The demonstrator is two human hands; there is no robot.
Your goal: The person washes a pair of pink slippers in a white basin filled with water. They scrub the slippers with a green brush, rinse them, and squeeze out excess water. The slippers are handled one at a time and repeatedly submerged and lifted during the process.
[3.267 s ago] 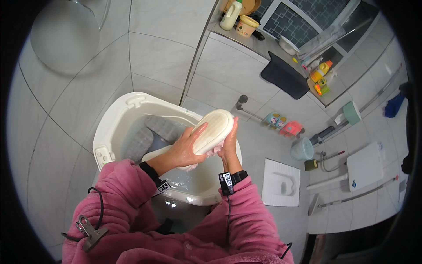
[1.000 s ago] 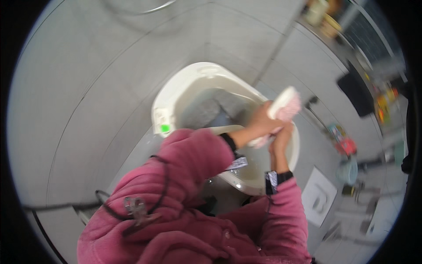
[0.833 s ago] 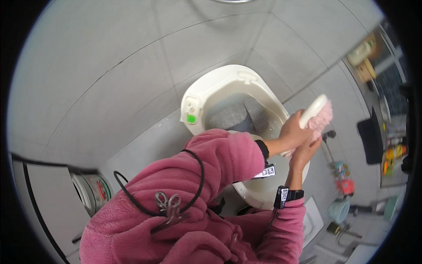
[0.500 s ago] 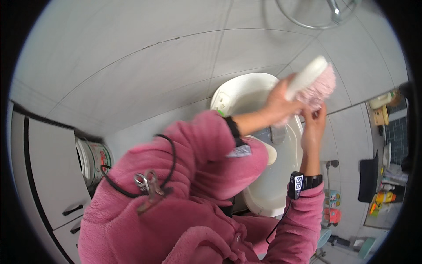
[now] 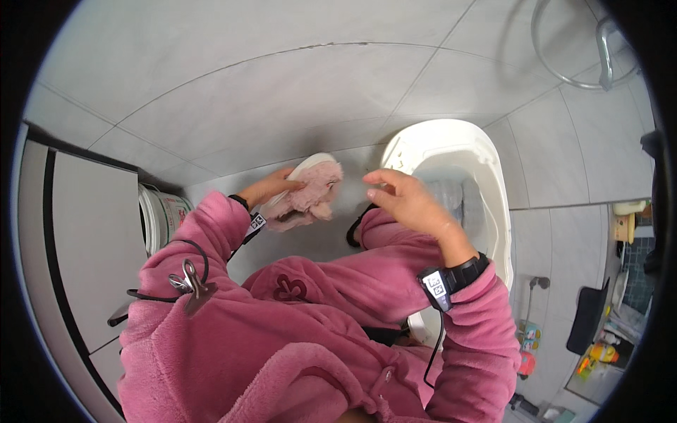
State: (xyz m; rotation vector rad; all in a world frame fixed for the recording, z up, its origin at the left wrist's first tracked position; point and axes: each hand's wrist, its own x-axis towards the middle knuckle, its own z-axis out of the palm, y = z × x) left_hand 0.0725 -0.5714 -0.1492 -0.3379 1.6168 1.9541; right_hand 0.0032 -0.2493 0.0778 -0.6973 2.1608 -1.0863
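Observation:
My left hand (image 5: 281,185) grips a fluffy pink slipper (image 5: 310,185) with a pale sole, held tilted over the floor left of the tub. Its thumb presses on the plush upper, and the other fingers go behind the sole. Between the slipper and the white plastic tub (image 5: 451,130), my right hand (image 5: 411,206) hangs in the air with fingers slightly bent and apart, nothing in them. Water stands in the tub, and a blurred grey item (image 5: 455,201) shows in it beyond my right wrist.
A white bucket (image 5: 168,217) stands at the left beside a grey cabinet (image 5: 92,247). Tiled wall (image 5: 282,92) rises behind the tub, with a metal shower hose (image 5: 564,74) at the upper right. A shelf with bottles and a black board (image 5: 587,317) lies far right.
The slipper has moved from above the tub's right side to the floor area left of it, in my left hand. My right hand has let go and moved left.

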